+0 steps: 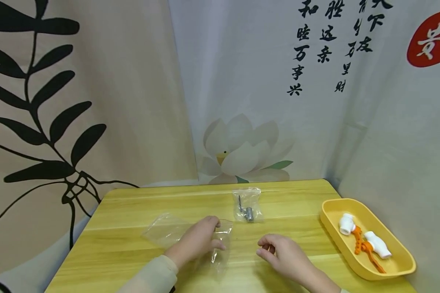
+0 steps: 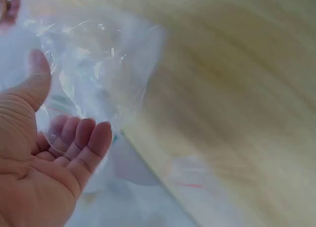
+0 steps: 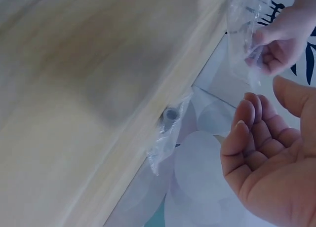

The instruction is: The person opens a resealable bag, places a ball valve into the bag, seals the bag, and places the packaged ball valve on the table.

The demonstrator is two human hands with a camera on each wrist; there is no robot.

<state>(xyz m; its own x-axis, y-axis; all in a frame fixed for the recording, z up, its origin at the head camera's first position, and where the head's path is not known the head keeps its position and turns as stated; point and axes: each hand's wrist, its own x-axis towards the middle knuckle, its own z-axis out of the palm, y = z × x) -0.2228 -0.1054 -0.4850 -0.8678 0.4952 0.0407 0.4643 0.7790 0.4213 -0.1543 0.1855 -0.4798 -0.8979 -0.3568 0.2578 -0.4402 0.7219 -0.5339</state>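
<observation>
My left hand [image 1: 199, 238] is over the table with a clear plastic bag [image 1: 221, 240] at its fingers. The left wrist view shows that thumb standing apart from loosely bent fingers, the bag [image 2: 98, 64] spread beside and behind them. Another clear bag [image 1: 165, 228] lies flat to the left, partly hidden by the hand. My right hand [image 1: 284, 256] hovers right of it, fingers loosely bent, holding nothing. Farther back, a small clear bag [image 1: 256, 199] contains a grey metal cylinder [image 1: 249, 214] and a thin dark rod [image 1: 240, 202]; the right wrist view shows the cylinder's round end [image 3: 171, 114].
On the table's right side stands a yellow tray [image 1: 331, 221] with two white plastic fittings [image 1: 378, 245] bearing orange parts [image 1: 370, 254]. The wooden-looking table [image 1: 293, 203] backs onto a printed curtain [image 1: 260, 101].
</observation>
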